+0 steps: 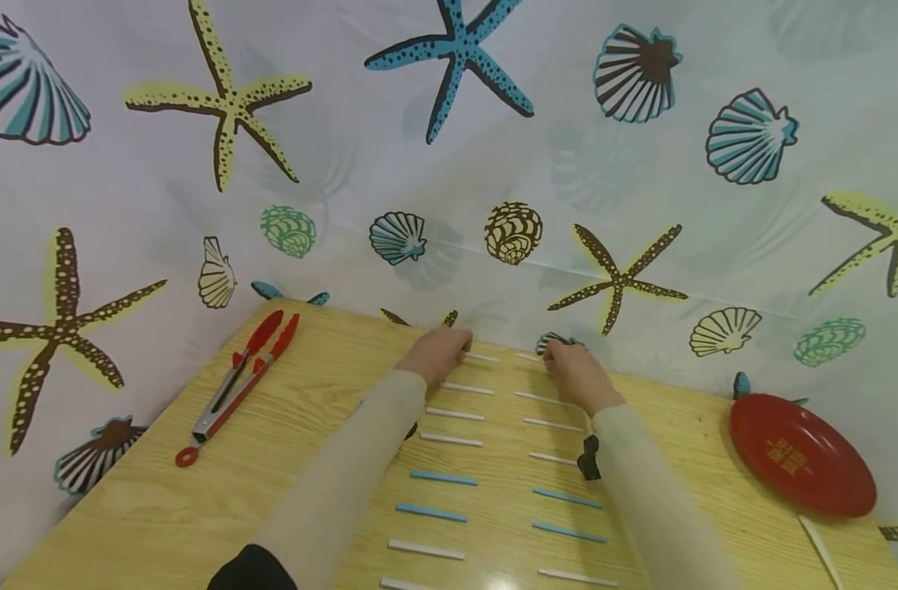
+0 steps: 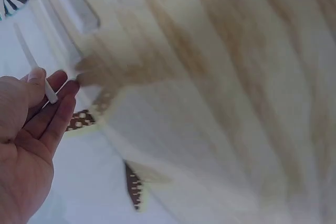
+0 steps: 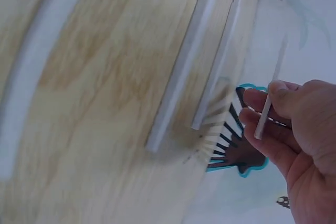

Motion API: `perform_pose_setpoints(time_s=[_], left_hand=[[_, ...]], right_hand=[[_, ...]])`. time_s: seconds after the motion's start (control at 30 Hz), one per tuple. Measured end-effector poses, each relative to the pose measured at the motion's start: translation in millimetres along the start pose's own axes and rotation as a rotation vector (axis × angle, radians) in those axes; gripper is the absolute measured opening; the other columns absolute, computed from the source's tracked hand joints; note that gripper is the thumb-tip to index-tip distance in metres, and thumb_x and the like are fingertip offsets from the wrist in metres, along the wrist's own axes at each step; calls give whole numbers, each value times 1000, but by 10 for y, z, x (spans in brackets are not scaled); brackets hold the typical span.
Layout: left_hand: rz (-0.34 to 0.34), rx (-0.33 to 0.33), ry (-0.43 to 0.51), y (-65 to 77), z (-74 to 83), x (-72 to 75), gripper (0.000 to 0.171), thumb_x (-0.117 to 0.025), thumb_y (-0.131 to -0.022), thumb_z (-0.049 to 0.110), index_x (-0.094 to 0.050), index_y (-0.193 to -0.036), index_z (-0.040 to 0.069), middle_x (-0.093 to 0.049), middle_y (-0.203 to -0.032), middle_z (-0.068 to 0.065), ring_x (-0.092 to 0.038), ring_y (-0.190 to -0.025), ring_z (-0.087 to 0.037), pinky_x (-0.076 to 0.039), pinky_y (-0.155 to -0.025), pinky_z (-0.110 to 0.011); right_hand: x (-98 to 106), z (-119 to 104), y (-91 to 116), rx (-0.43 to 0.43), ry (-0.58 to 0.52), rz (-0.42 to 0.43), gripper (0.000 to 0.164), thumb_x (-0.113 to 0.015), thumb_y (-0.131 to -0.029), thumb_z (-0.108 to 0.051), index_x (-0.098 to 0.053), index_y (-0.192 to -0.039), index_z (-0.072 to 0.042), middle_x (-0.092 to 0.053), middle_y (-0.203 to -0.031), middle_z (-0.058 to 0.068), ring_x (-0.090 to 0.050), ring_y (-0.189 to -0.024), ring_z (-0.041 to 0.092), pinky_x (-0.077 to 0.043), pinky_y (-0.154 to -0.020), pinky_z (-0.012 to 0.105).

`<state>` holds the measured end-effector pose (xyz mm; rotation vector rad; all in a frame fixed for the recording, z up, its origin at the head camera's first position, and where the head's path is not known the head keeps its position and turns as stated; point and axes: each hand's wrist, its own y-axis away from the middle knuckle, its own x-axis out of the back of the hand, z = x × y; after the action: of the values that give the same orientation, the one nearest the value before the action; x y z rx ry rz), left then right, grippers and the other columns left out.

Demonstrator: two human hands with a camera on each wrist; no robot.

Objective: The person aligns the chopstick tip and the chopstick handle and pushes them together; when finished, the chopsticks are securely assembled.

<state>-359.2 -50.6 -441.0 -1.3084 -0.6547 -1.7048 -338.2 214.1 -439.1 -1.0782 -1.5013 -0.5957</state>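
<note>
Near twelve o'clock on the table (image 1: 147, 516), both arms reach forward, sleeves pale. The left hand (image 1: 436, 352) pinches one slim, straight white stick (image 2: 27, 52) between thumb and fingers; at its three o'clock, the right hand (image 1: 578, 377) pinches a similar white rod (image 3: 264, 116). Toward six o'clock, white sticks (image 1: 455, 415) and blue sticks (image 1: 444, 477) lie in two columns.

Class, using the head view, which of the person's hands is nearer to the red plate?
The right hand. It is to the left of the red plate, apart from it; the left hand is farther left, beyond the right hand.
</note>
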Motion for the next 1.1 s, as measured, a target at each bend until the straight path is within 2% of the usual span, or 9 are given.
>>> perform_pose_setpoints(time_s=[0.07, 0.2, 0.33, 0.43, 0.63, 0.73, 0.87, 0.97, 1.1], left_hand=[[-3, -48, 2, -3, 19, 12, 13, -61, -97, -2, -61, -106, 7, -66, -97, -6, -59, -83, -19, -49, -77, -32], [-9, -91, -17, 17, 62, 85, 32, -58, -96, -10, -63, -122, 8, -68, -112, -9, -64, -101, -21, -52, -87, -33], [-23, -125, -65, 65, 123, 160, 26, -56, -100, 1, -64, -123, 11, -68, -115, -7, -64, -100, -20, -52, -84, -34], [-8, -167, -118, 146, 184, 194, 19, -59, -100, 9, -66, -117, 13, -69, -110, -4, -65, -95, -18, -53, -79, -33], [74, -266, -156, 436, 309, 266, 11, -62, -100, 16, -68, -107, 11, -67, -101, -2, -65, -89, -17, -53, -78, -32], [103, -308, -145, 597, 351, 317, 10, -60, -101, 16, -66, -107, 10, -67, -97, -2, -65, -83, -16, -54, -74, -31], [97, -354, -148, 815, 436, 370, 10, -58, -102, 15, -63, -109, 10, -70, -93, -1, -64, -73, -14, -54, -67, -30], [105, -415, -181, 969, 527, 406, 10, -59, -101, 15, -62, -109, 10, -71, -91, -1, -63, -67, -12, -53, -62, -27], [179, -533, -204, 1131, 632, 459, 9, -64, -98, 13, -63, -106, 9, -72, -92, 0, -66, -68, -11, -53, -61, -23]], right_hand=[[43, 10, 35, 43, 29, 12, 13, -65, -94, 3, -65, -106, 3, -68, -94, 14, -65, -83, 29, -54, -77, 42], [135, -5, 111, 83, 88, -9, 21, -64, -92, 7, -70, -111, 0, -70, -104, 13, -65, -96, 30, -53, -84, 41], [198, -25, 239, 99, 99, -7, 21, -62, -94, 6, -69, -112, -1, -68, -106, 12, -65, -96, 31, -53, -83, 44], [227, -47, 351, 132, 100, 20, 18, -62, -95, 3, -67, -111, -3, -68, -103, 12, -66, -89, 30, -54, -78, 44], [339, -189, 555, 174, 104, 67, 13, -63, -97, -5, -64, -109, -9, -68, -97, 4, -65, -76, 22, -54, -69, 40], [424, -323, 661, 205, 135, 88, 13, -64, -97, -8, -63, -109, -12, -66, -83, -1, -57, -60, 14, -50, -55, 33], [491, -507, 847, 264, 173, 118, 15, -66, -96, -10, -62, -110, -14, -60, -68, -6, -43, -46, 6, -38, -41, 25], [515, -610, 988, 316, 192, 157, 16, -67, -95, -10, -62, -109, -16, -57, -63, -8, -38, -44, 4, -34, -39, 24], [579, -711, 1139, 388, 183, 223, 21, -70, -91, -7, -62, -108, -16, -61, -65, -8, -34, -43, 2, -30, -38, 20]])
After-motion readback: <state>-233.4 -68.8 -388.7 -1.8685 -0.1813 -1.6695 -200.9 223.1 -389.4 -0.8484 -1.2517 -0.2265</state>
